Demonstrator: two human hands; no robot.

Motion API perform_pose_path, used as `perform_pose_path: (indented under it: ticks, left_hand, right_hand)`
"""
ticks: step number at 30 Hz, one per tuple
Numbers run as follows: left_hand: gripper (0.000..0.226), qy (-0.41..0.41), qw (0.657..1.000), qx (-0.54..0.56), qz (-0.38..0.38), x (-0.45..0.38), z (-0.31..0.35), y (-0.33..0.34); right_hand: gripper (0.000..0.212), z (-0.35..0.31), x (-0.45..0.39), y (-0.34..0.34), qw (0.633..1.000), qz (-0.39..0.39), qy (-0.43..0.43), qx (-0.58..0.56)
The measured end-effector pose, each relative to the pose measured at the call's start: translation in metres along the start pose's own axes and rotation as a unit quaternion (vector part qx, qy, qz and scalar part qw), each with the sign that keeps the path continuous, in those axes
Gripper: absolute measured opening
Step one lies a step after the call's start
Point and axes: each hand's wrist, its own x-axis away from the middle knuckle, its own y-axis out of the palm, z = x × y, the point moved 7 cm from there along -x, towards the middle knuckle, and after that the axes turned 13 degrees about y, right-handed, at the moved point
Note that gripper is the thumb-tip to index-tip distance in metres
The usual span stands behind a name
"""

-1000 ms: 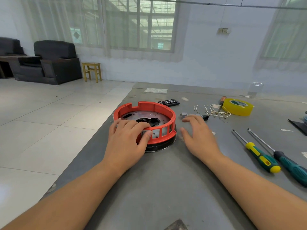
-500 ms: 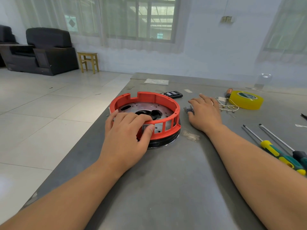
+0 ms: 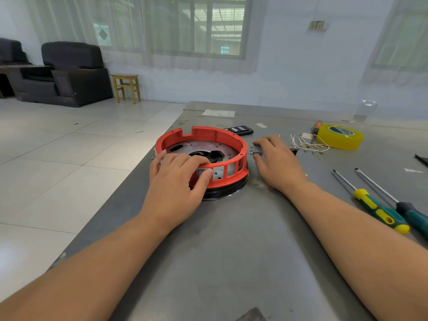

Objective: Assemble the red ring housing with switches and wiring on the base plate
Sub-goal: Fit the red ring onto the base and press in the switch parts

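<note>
Left hand (image 3: 178,179) grips red ring housing (image 3: 201,154) on base plate (image 3: 203,149); right hand (image 3: 276,162) pinches a switch (image 3: 254,152)

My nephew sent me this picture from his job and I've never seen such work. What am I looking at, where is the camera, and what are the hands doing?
A camera worn on the person's head looks down at a grey table. The left hand grips the near wall of a red ring housing, thumb pressing a small grey part into a slot. The ring sits on a metal base plate. The right hand reaches a small switch beside the ring. Nearby lie loose wires, yellow tape and two screwdrivers.
</note>
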Motion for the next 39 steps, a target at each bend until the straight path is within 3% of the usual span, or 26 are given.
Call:
perform_pose_path:
  ticks: [7, 13, 18, 26, 35, 39]
  left_hand:
    - [0.037, 0.001, 1.0, -0.005, -0.008, 0.007, 0.009, -0.004]
    - [0.035, 0.012, 1.0, -0.002, -0.001, 0.016, 0.026, -0.008]
    - [0.036, 0.025, 1.0, -0.008, -0.011, 0.016, 0.032, -0.008]
    - [0.048, 0.15, 0.988, -0.017, -0.015, 0.016, 0.057, -0.007]
    - [0.046, 0.168, 0.985, -0.004, 0.027, 0.015, 0.055, -0.012]
    - [0.044, 0.169, 0.985, -0.006, 0.032, 0.014, 0.052, -0.012]
  right_hand:
    - [0.031, -0.021, 0.058, -0.04, 0.992, 0.007, -0.02, -0.121]
    - [0.047, -0.043, 0.104, -0.066, 0.977, 0.001, -0.057, -0.206]
    - [0.04, -0.057, 0.118, -0.068, 0.973, -0.002, -0.092, -0.21]
    - [0.039, -0.064, 0.12, -0.071, 0.965, 0.006, -0.144, -0.219]
    - [0.046, -0.072, 0.125, -0.073, 0.954, -0.002, -0.161, -0.252]
    - [0.038, -0.07, 0.125, -0.076, 0.95, -0.002, -0.162, -0.267]
